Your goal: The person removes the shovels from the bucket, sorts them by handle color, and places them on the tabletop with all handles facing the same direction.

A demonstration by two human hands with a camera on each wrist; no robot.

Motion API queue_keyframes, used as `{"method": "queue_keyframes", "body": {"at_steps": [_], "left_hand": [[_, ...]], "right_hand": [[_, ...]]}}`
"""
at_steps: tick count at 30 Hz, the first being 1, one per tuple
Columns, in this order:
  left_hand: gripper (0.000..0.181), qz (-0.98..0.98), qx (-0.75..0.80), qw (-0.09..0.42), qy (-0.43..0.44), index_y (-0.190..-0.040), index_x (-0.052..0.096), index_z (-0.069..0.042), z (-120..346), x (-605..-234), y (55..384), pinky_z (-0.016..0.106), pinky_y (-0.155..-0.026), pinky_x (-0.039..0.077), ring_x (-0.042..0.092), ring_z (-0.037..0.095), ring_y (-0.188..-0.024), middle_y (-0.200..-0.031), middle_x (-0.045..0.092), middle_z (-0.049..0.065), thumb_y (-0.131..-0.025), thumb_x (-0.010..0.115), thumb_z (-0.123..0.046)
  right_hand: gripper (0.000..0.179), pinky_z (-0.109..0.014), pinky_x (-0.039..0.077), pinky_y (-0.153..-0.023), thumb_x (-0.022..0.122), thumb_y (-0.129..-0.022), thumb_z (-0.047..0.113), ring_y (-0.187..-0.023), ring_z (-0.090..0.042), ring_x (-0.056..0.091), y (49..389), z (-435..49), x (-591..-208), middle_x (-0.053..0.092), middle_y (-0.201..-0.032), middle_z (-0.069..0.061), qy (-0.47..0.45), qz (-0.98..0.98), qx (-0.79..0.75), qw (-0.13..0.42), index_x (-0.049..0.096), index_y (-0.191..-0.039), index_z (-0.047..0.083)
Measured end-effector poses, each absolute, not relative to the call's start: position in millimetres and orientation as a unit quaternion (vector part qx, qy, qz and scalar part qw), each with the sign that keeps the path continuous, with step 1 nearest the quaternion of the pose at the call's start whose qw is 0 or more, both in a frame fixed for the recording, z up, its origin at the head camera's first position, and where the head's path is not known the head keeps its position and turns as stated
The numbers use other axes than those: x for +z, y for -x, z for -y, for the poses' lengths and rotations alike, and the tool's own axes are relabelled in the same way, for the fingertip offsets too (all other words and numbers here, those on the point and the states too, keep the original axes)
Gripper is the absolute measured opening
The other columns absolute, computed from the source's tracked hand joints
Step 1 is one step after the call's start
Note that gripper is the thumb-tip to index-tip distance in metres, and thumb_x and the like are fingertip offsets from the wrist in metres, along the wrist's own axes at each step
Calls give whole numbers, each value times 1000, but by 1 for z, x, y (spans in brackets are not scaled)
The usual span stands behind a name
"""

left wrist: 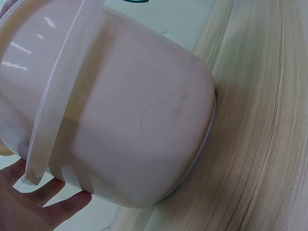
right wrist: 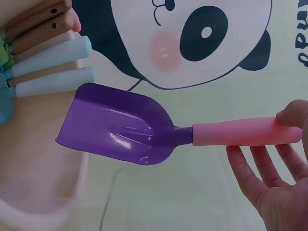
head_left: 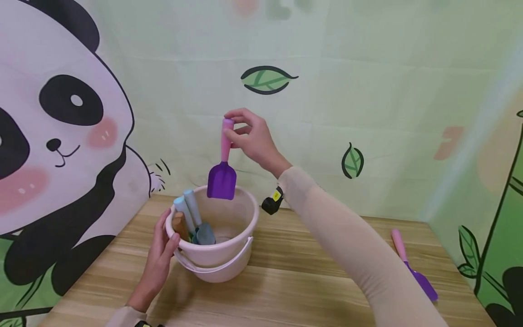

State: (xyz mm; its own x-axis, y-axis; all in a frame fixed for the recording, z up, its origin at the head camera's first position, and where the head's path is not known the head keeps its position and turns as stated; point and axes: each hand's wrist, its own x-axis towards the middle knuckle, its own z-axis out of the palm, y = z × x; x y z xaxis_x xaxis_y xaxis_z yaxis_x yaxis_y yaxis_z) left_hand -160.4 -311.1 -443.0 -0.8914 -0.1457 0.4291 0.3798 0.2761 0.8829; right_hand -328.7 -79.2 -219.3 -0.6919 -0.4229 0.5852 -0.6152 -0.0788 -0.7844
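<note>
My right hand (head_left: 253, 138) pinches the pink handle of a purple toy shovel (head_left: 222, 181), blade down, over the mouth of a pale pink bucket (head_left: 229, 259). In the right wrist view, thumb and fingers lie on opposite sides of the shovel's (right wrist: 120, 125) handle. My left hand (head_left: 159, 254) grips the bucket's rim at its left side; the left wrist view shows fingers against the bucket wall (left wrist: 139, 106). Inside the bucket, tools with light blue handles (head_left: 185, 213) and brown wooden handles (head_left: 180, 225) lean against the left wall.
On the wooden table (head_left: 302, 281), a second purple shovel (head_left: 422, 284) with a pink handle lies at the right. The bucket's white carrying handle (head_left: 220, 269) hangs down at its front. Behind the table stands a pale green backdrop (head_left: 318, 113) with a panda and leaves.
</note>
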Motion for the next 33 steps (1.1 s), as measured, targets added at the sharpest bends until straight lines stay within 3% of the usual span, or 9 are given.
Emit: {"method": "queue_keyframes", "body": {"at_steps": [5, 14, 22, 33], "left_hand": [[61, 767, -596, 223, 78, -165, 16, -25, 310, -444, 161, 9, -105, 31, 20, 34, -152, -168, 19, 6, -110, 42, -16], [61, 766, -597, 224, 81, -165, 17, -25, 309, -443, 161, 10, -105, 31, 22, 32, -151, -168, 20, 6, -110, 42, -16], [61, 762, -601, 228, 78, -165, 18, -25, 310, -445, 159, 10, -105, 32, 24, 21, -150, -168, 21, 5, -109, 42, -14], [62, 764, -599, 231, 69, -165, 18, -26, 314, -444, 158, 10, -105, 32, 25, 19, -149, -167, 21, 5, -109, 42, -14]], "right_hand": [[30, -52, 60, -76, 71, -96, 5, -89, -31, 71, 332, 71, -215, 68, -114, -12, -390, 651, 647, 72, 66, -125, 6], [32, -45, 62, -74, 73, -95, 6, -90, -31, 72, 333, 51, -205, 69, -113, -12, -378, 651, 655, 71, 66, -126, 7], [32, -47, 61, -75, 72, -95, 6, -90, -33, 71, 336, 26, -196, 66, -115, -12, -371, 663, 644, 89, 67, -127, 8], [36, -48, 60, -79, 72, -96, 12, -93, -31, 70, 348, -13, -191, 64, -118, -12, -336, 701, 620, 109, 65, -131, 9]]}}
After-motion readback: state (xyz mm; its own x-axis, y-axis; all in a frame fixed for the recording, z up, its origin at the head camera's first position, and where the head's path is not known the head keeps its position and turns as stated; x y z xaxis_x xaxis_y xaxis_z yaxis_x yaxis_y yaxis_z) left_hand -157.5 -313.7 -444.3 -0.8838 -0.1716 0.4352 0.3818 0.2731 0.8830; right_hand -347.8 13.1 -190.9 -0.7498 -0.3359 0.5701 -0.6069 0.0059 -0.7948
